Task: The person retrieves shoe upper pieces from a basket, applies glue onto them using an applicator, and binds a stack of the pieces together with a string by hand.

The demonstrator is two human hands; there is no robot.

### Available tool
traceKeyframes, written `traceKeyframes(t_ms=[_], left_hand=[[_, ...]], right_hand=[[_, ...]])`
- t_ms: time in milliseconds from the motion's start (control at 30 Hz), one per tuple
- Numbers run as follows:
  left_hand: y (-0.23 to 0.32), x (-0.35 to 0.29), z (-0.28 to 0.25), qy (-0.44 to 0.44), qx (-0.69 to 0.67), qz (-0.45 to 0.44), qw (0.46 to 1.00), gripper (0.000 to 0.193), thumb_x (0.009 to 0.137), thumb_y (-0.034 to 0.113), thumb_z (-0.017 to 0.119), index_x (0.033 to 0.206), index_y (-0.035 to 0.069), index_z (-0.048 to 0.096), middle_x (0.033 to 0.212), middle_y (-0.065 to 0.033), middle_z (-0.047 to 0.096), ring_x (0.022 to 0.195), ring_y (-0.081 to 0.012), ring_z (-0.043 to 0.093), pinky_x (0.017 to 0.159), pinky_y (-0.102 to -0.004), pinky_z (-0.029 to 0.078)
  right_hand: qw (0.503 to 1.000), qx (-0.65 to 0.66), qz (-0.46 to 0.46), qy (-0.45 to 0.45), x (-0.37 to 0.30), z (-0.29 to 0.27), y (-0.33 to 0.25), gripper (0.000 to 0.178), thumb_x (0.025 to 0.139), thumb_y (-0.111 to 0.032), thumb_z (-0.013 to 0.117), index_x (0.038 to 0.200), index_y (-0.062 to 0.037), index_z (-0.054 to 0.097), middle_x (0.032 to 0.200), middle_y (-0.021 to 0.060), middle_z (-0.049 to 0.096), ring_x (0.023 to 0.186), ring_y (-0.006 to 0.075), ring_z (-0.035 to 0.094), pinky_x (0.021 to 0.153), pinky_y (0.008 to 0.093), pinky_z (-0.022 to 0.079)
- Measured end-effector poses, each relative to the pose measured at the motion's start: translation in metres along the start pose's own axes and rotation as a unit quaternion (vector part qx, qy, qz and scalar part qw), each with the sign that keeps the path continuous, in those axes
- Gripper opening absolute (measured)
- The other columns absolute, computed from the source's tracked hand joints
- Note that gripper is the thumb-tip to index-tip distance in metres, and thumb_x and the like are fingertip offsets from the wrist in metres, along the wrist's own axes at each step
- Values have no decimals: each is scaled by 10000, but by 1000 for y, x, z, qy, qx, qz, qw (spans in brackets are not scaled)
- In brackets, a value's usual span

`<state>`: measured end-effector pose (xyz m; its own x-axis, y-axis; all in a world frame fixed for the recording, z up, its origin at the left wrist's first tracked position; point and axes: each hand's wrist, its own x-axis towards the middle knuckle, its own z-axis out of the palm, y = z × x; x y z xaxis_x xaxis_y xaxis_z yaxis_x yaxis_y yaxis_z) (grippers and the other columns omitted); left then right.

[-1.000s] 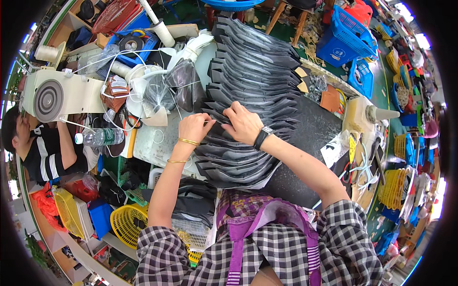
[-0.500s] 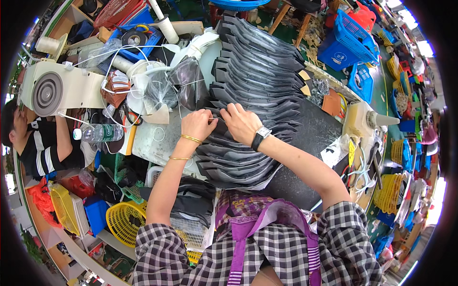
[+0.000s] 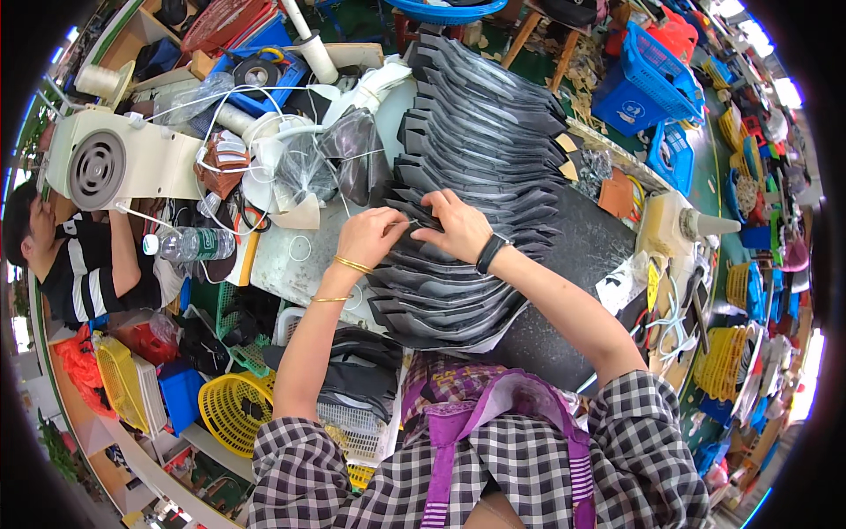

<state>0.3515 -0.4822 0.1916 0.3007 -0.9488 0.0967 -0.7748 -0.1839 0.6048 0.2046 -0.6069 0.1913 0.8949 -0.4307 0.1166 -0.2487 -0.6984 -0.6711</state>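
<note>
A long row of overlapping black, shiny flat pieces fans out across the work table in front of me. At the left edge of the row, my left hand is closed in a pinch, thumb against fingertips. What it pinches is too small to make out. Facing it, my right hand has its fingers bent over the edge of one black piece, with the thumb lower down. The fingertips of both hands are close together, and the pieces between them are partly hidden.
Left of the row lie clear plastic bags, white cables and a water bottle. A sewing machine stands farther left, near another person. Blue baskets stand at the far right. Dark pieces lie near my left forearm.
My right thumb and fingers have spread farther apart, and the right wrist has turned. The left hand stays pinched at the row's edge. The whole view has shifted slightly.
</note>
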Motion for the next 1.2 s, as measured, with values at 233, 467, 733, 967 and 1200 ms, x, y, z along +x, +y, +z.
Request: traceKeyframes(t_ms=[233,467,733,967,1200], left_hand=[[7,3,-10,-42,-5,158,986,183,799,238,632,820,56,643,764,-29,615,699,-209,532,733,-343,407],[19,-10,4,-14,107,169,980,126,769,196,657,790,79,617,751,-26,606,756,-205,581,843,-394,416],[23,2,42,10,172,225,959,92,774,178,619,754,102,572,717,-27,553,741,-206,532,628,-325,430],[16,27,52,75,239,154,956,193,770,237,652,678,93,562,665,-40,558,679,-210,529,615,-337,398],[3,42,30,65,257,128,956,257,744,332,666,623,118,590,638,-7,591,654,-189,544,615,-342,349]], right_hand=[[989,148,-13,-23,-45,-30,16,133,791,-132,620,818,-4,594,768,146,559,737,319,574,656,374,452],[980,-184,71,-26,-73,-89,54,72,766,-84,589,809,-37,623,915,79,567,826,273,601,703,361,518],[916,-389,26,-96,-62,-89,76,96,767,-90,541,773,-38,621,833,99,595,805,223,628,622,322,536],[894,-440,34,-77,-26,-111,72,163,836,-181,527,861,-44,612,750,116,611,627,271,637,554,357,528],[981,-190,-7,-38,-8,-54,20,391,853,-379,544,1087,-67,527,914,117,484,833,281,576,627,370,504]])
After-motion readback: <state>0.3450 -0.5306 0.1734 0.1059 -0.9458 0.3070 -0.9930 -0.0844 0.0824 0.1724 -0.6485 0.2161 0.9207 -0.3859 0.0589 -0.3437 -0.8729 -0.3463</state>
